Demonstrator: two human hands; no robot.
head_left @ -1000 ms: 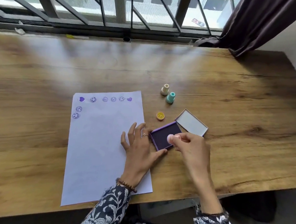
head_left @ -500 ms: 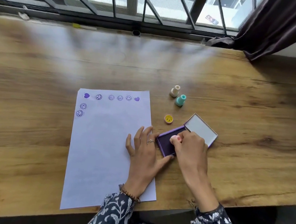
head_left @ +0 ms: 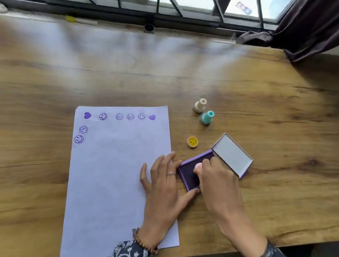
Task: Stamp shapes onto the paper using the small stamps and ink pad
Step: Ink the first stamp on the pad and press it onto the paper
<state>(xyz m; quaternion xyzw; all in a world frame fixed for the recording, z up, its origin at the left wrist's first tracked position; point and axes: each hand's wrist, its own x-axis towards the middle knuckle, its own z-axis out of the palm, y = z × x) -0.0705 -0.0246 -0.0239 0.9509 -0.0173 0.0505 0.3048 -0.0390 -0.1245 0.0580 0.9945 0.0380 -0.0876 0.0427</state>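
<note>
A white paper (head_left: 114,175) lies on the wooden table (head_left: 270,107), with purple hearts and smiley prints along its top edge and upper left side. My left hand (head_left: 165,186) lies flat with fingers spread on the paper's right edge, its thumb against the purple ink pad (head_left: 191,176). My right hand (head_left: 219,183) pinches a small pink stamp (head_left: 198,166) and holds it down on the pad. The pad's hinged lid (head_left: 233,154) lies open to the right.
A cream stamp (head_left: 199,105) and a teal stamp (head_left: 207,117) stand beyond the pad. A yellow smiley stamp cap (head_left: 192,142) sits between them and the pad. A window sill runs along the table's far edge, a dark curtain (head_left: 319,24) at the right.
My right hand has closed further over the pink stamp on the ink pad. The camera has shifted, and my left hand stays on the paper.
</note>
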